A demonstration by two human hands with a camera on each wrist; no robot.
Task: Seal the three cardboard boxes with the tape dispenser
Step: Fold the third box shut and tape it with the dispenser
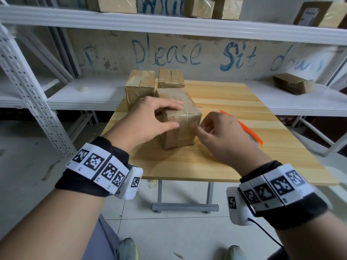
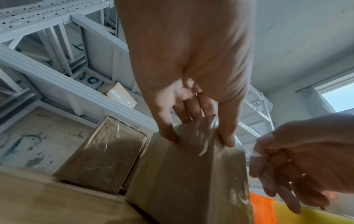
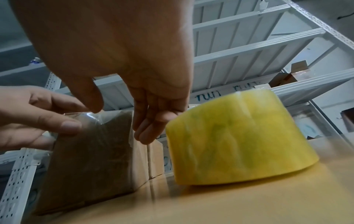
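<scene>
On a pale pine-grained tabletop [image 1: 234,102] with a grey metal leg frame, set against white perforated steel shelving [image 1: 169,25], stand three brown cardboard boxes. Behind the shelving a scuffed plaster wall [image 1: 116,59] carries blue hand-painted lettering, and the floor below is light tile. More taped cardboard cartons sit on the upper shelf, and a small one [image 1: 293,83] lies on the lower shelf to the right.

The nearest cardboard box [image 1: 180,117] is a squat block, its top and front face glossy with clear film tape that wrinkles at the corner. Two further boxes stand touching behind it: the rear left box [image 1: 139,85] and the rear right box [image 1: 170,78], each with a centre seam along the top.

The left hand [image 1: 150,119] rests on the near box's top edge, fingers curved over it and the thumb pressed against the front face, holding the box steady. The right hand [image 1: 223,136] is just beside the box's right front corner with fingers loosely bent; the left wrist view shows a clear strip of tape at its fingertips, though whether they pinch it I cannot tell.

The tape dispenser [image 1: 249,128], orange plastic, lies on the tabletop just behind the right hand, well to the right of the boxes. Its yellowish translucent tape roll [image 3: 239,141], a broad smooth cylinder, fills the right wrist view.
</scene>
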